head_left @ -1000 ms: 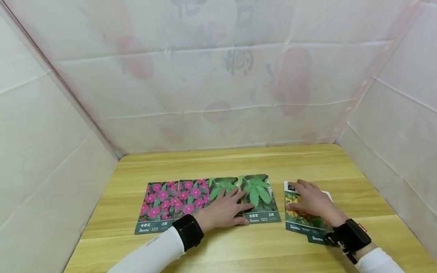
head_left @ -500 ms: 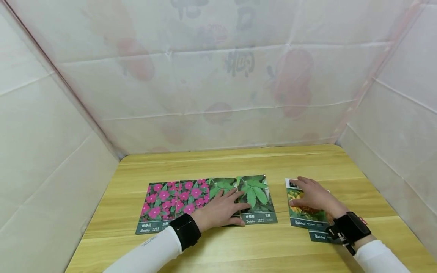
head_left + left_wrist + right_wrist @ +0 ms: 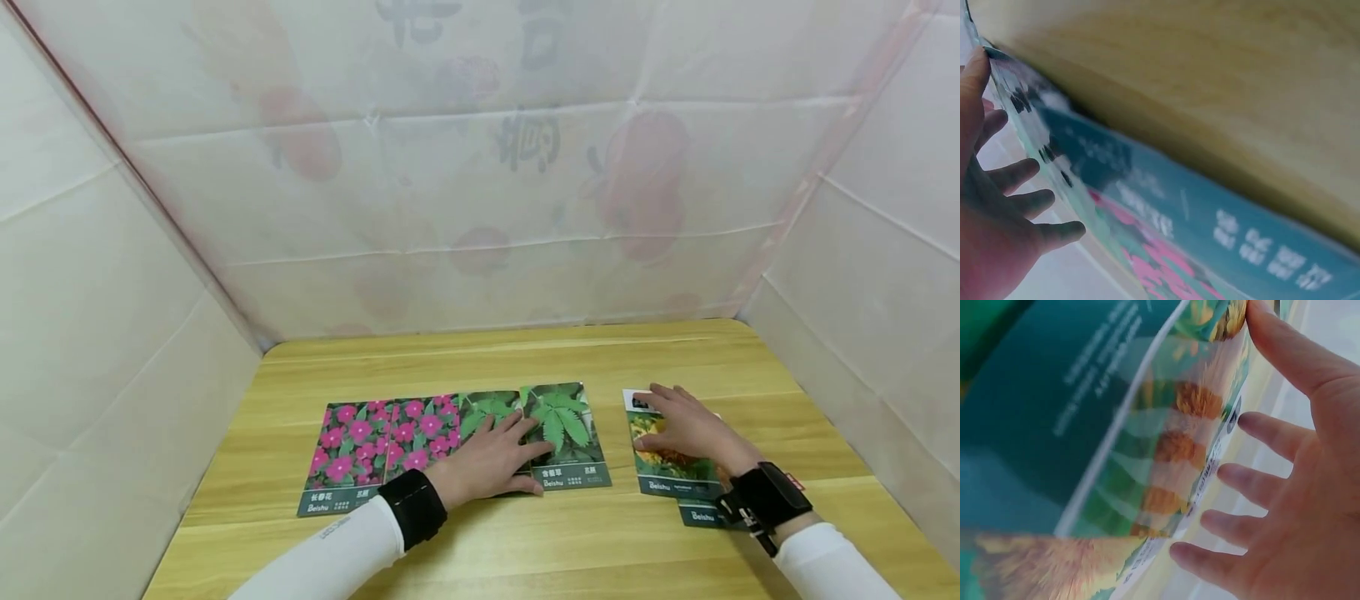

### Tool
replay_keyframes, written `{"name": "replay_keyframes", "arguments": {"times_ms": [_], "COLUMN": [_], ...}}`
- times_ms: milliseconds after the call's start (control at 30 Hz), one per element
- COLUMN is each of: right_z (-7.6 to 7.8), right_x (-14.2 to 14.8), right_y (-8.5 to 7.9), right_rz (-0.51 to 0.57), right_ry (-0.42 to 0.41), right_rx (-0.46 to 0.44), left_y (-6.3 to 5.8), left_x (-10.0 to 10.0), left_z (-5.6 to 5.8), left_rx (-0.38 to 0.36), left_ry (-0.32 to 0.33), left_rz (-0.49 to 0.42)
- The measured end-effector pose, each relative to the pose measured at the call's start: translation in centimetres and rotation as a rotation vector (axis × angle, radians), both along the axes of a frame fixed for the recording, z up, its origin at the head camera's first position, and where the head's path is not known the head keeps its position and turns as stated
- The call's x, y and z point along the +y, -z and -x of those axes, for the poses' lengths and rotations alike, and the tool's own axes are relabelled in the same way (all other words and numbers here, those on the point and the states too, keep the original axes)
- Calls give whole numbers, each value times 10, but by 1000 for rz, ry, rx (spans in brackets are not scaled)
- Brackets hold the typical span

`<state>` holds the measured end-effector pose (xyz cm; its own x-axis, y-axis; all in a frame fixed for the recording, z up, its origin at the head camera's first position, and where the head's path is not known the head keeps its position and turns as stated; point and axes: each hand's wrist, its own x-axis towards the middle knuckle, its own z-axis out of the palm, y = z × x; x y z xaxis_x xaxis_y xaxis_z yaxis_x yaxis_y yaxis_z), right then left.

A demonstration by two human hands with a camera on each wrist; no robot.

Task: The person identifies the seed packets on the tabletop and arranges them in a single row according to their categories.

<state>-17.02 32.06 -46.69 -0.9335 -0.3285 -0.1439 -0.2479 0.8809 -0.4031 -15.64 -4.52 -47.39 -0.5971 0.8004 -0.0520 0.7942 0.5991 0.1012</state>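
Four glossy seed packets would be a row: two with pink flowers [image 3: 347, 442], then a green-leaf packet [image 3: 480, 405] and a second leaf packet [image 3: 567, 429] at its right end. My left hand [image 3: 486, 463] lies spread across the two leaf packets, hiding much of the inner one. To the right, an orange-and-yellow flower packet [image 3: 667, 479] overlaps another dark-bottomed packet [image 3: 697, 514]. Over these rests my right hand [image 3: 692, 432], fingers extended towards the top edge and thumb near the left side. In the right wrist view its fingertips meet the glossy flower packet [image 3: 1179, 444].
The packets lie on a wooden table [image 3: 525, 550]. Pale printed fabric [image 3: 450, 192] rises behind it, with plain fabric sides at left and right. Black straps with devices [image 3: 772, 504] sit on both wrists.
The rightmost leaf packet has shifted slightly left under my left hand. My right hand and the upper orange-flower packet have moved slightly away from me, exposing more of the packet beneath.
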Motion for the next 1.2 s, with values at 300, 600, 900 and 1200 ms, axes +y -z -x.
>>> {"name": "replay_keyframes", "arguments": {"times_ms": [300, 600, 900, 1200], "right_z": [-9, -19, -18, -9], "right_x": [17, 32, 40, 55], "right_y": [-14, -19, -12, -15], "right_rz": [44, -134, -131, -77], "right_ry": [95, 159, 184, 167], "right_rx": [53, 37, 11, -45], "left_y": [-10, -23, -33, -31], "left_x": [-18, -53, -85, -122], "left_z": [1, 6, 6, 3], "left_rx": [-71, -56, -59, -53], "left_ry": [-81, -141, -214, -315], "left_rz": [-91, -198, -309, -348]}}
